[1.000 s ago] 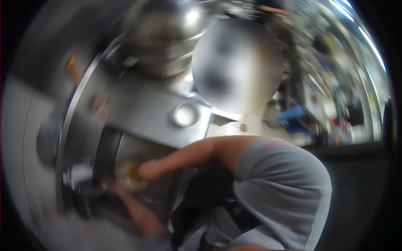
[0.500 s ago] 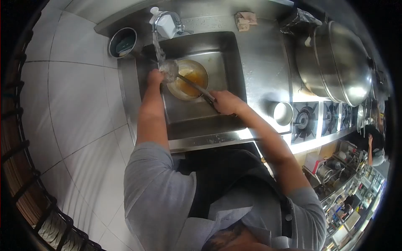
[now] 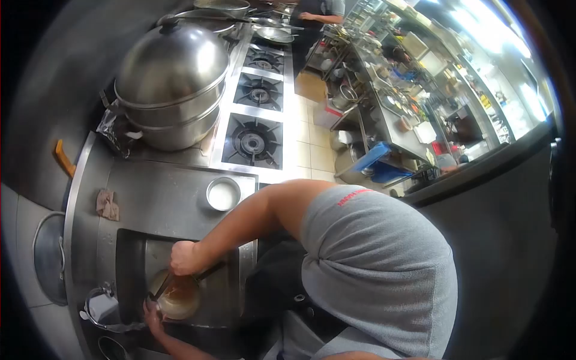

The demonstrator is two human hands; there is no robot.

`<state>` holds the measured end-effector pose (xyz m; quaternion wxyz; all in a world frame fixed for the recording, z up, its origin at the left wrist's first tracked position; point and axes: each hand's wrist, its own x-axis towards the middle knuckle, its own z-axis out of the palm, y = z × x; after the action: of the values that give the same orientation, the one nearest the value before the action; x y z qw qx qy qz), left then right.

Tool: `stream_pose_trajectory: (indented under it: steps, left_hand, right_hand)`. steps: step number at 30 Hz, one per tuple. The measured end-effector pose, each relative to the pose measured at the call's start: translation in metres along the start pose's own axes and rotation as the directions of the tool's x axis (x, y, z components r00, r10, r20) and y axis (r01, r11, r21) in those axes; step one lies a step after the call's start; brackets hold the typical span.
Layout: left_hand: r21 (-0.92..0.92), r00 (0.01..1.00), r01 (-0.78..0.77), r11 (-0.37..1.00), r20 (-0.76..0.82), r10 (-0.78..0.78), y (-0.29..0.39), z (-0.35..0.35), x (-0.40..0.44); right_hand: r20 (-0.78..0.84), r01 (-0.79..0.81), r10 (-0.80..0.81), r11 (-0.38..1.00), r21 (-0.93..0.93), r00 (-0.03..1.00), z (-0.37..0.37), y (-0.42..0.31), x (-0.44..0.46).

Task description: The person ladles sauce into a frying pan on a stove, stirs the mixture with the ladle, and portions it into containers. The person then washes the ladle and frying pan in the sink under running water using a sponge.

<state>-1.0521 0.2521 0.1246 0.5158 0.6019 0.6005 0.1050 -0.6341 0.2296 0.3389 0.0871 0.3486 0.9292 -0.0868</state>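
Note:
My right hand [image 3: 185, 258] is closed around the long handle of a metal ladle [image 3: 161, 290], which points down into the sink [image 3: 133, 255]. At the ladle's lower end, my left hand [image 3: 154, 315] curls its fingers about the head; their exact grip is small and partly hidden. Under both hands lies a round pan [image 3: 187, 311] holding a thin yellow-brown liquid. The pan's dark handle [image 3: 210, 271] slants towards the front edge of the sink. From the faucet [image 3: 96, 300] water runs beside my left hand.
A white-filled metal bowl [image 3: 223, 194] stands on the steel counter, with a crumpled cloth [image 3: 108, 205] farther back. Beyond are a large domed steamer pot [image 3: 171, 84] and several gas burners [image 3: 252, 143]. Another person [image 3: 321, 18] stands by the far stoves.
My view has swung right towards the stoves, so the sink now sits at lower left. My right hand has come nearer my left, with the ladle steeper over the pan.

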Motion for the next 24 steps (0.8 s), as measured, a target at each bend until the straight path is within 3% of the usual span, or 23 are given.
stream_pose_trajectory:
  steps: [1,3,5,7,9,12,14,15,16,17,18,21,24]
  left_hand:
    - [-0.454,0.973,0.188,0.871,-0.034,-0.228,-0.002,-0.007,-0.005]
    - [-0.806,0.913,0.264,0.53,0.031,-0.407,0.0,-0.028,0.001]
    - [-0.704,0.86,0.465,0.538,0.213,-0.464,0.005,-0.037,0.012]
    - [-0.694,0.836,0.506,0.511,0.25,-0.488,0.002,-0.045,0.009]
    - [-0.665,0.79,0.584,0.466,0.332,-0.516,-0.007,-0.062,0.009]
    - [-0.643,0.75,0.64,0.42,0.404,-0.524,-0.006,-0.074,0.007]
    - [-0.703,0.703,0.658,0.27,0.446,-0.554,0.002,-0.07,0.002]
    - [-0.702,0.704,0.657,0.276,0.439,-0.558,-0.018,-0.054,0.008]
    - [-0.862,0.879,0.331,0.383,0.134,-0.458,-0.049,-0.03,0.017]
    - [-0.895,0.924,-0.04,0.443,-0.202,-0.325,-0.062,-0.019,0.02]
    - [-0.851,0.886,0.232,0.471,-0.015,-0.464,-0.044,-0.028,0.024]
    - [-0.881,0.925,0.227,0.415,0.062,-0.375,-0.043,-0.024,0.042]
    - [-0.932,0.962,0.213,0.292,0.148,-0.228,-0.051,-0.01,0.055]
  right_hand:
    - [-0.009,-0.006,0.006,1.0,0.001,1.0,0.004,0.002,0.002]
    - [-0.15,-0.063,0.067,0.998,0.032,0.986,-0.002,-0.003,0.007]
    - [-0.087,-0.062,0.06,0.998,-0.012,0.994,-0.012,-0.007,0.001]
    - [-0.036,0.003,-0.005,0.999,-0.053,0.999,-0.007,-0.015,0.001]
    - [-0.327,-0.014,-0.01,0.998,-0.069,0.945,0.027,-0.014,0.005]
    - [-0.445,0.027,-0.08,0.992,-0.125,0.892,0.024,-0.004,-0.004]
    - [-0.24,0.023,-0.036,0.998,-0.056,0.97,0.027,0.005,-0.002]
    - [-0.249,0.022,-0.034,0.998,-0.053,0.968,0.021,0.009,-0.002]
    - [-0.117,-0.015,0.014,1.0,-0.003,0.993,0.01,0.013,-0.004]
    - [0.02,-0.057,0.056,0.997,0.045,0.998,0.003,0.018,-0.004]
    - [-0.005,-0.027,0.027,1.0,0.012,1.0,0.008,0.027,0.0]
    - [0.064,-0.041,0.041,0.999,0.009,0.997,-0.029,0.044,-0.007]
    - [0.023,-0.05,0.049,0.999,0.02,0.999,-0.035,0.046,-0.007]
